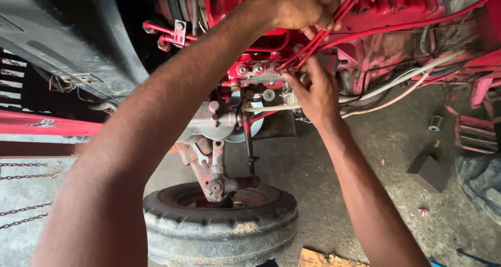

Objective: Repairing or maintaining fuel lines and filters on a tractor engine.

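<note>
The thin red metal fuel pipes (313, 45) are gripped by the curled left hand (302, 6); just below, the right hand (315, 92) has its fingers (297, 82) pinched on a pipe-end fitting, best turned squarely while the pipes are steadied

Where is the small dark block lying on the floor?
The dark block lies on the concrete floor at lower right, right of the right hand's forearm.

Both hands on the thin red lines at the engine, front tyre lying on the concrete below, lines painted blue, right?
Not blue. The head view shows the thin lines painted red. The rest holds: left hand and right hand are on them, and the tyre sits on the concrete below.
</note>
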